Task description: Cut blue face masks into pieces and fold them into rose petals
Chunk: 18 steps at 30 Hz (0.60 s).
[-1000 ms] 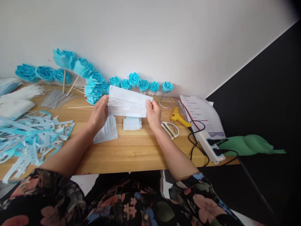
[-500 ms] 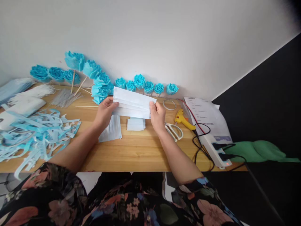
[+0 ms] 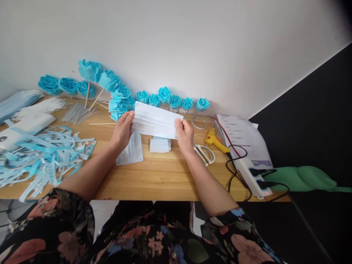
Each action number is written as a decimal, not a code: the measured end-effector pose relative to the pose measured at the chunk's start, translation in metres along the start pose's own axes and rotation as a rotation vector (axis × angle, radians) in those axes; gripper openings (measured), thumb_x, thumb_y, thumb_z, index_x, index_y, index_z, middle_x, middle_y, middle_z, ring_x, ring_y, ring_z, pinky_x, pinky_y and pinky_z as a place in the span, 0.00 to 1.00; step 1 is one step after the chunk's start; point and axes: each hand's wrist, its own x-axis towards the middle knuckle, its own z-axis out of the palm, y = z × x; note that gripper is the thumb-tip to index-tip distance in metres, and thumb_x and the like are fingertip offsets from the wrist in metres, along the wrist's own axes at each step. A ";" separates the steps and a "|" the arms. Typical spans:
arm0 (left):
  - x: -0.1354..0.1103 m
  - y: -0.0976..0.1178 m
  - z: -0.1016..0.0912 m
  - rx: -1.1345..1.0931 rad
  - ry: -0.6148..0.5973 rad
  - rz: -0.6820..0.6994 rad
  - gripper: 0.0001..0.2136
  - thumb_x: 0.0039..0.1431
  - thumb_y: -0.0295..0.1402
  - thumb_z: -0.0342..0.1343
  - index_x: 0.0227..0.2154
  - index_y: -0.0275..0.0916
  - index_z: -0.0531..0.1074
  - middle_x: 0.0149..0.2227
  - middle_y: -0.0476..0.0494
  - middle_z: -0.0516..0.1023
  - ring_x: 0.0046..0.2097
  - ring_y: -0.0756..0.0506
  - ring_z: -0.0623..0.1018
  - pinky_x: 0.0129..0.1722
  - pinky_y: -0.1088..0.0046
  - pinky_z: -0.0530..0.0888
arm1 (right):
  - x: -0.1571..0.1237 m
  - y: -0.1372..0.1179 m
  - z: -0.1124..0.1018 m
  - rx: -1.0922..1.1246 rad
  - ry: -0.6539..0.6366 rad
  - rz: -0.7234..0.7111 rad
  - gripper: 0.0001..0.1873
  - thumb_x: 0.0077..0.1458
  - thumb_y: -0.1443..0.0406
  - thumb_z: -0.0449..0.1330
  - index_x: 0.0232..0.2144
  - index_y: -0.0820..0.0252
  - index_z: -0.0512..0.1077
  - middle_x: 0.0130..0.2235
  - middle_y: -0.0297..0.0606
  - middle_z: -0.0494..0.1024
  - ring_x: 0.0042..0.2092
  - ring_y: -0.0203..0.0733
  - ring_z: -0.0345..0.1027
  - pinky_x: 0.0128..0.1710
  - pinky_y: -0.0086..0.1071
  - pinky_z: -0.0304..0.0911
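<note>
A white pleated face mask (image 3: 156, 120) without visible ear loops is stretched above the table between my two hands. My left hand (image 3: 123, 129) pinches its left edge, and my right hand (image 3: 185, 135) grips the right edge with the thumb on top. Below my left hand, another pale blue pleated mask (image 3: 132, 151) lies flat on the wood. Between the hands, further down, sits a small stack of cut pale pieces (image 3: 160, 145). White-handled scissors (image 3: 207, 154) lie beside my right wrist, their blades partly hidden.
Blue crepe-like flowers (image 3: 165, 95) on sticks line the wall. Blue and white strips (image 3: 52, 157) heap at the left, near thin grey wires (image 3: 78, 113). At the right are a yellow glue gun (image 3: 216, 140), a ring (image 3: 199, 123), printed sheets (image 3: 239, 134) and a power strip (image 3: 254, 179) with black cords.
The fingers of my left hand have shifted slightly outward on the mask's left edge. The view has moved a little; both hands still hold the mask.
</note>
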 end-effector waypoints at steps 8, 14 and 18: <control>0.001 -0.001 0.002 -0.011 0.012 0.063 0.14 0.49 0.30 0.68 0.39 0.38 0.74 0.38 0.47 0.81 0.39 0.46 0.80 0.40 0.73 0.76 | -0.002 -0.003 0.002 -0.008 -0.046 -0.020 0.25 0.63 0.49 0.53 0.22 0.56 0.52 0.23 0.26 0.51 0.28 0.32 0.47 0.29 0.31 0.44; 0.007 -0.008 -0.007 0.014 0.009 0.089 0.14 0.52 0.30 0.67 0.40 0.42 0.71 0.29 0.53 0.77 0.33 0.47 0.79 0.36 0.75 0.76 | 0.001 -0.001 0.002 -0.044 -0.001 -0.021 0.27 0.61 0.47 0.53 0.21 0.55 0.51 0.22 0.26 0.50 0.27 0.32 0.46 0.29 0.31 0.45; 0.005 -0.006 -0.006 -0.026 0.011 0.080 0.15 0.54 0.30 0.65 0.45 0.41 0.73 0.34 0.48 0.81 0.35 0.45 0.80 0.36 0.72 0.77 | 0.002 0.002 0.003 -0.010 -0.001 0.003 0.27 0.61 0.46 0.53 0.21 0.55 0.51 0.22 0.26 0.50 0.28 0.32 0.46 0.29 0.30 0.45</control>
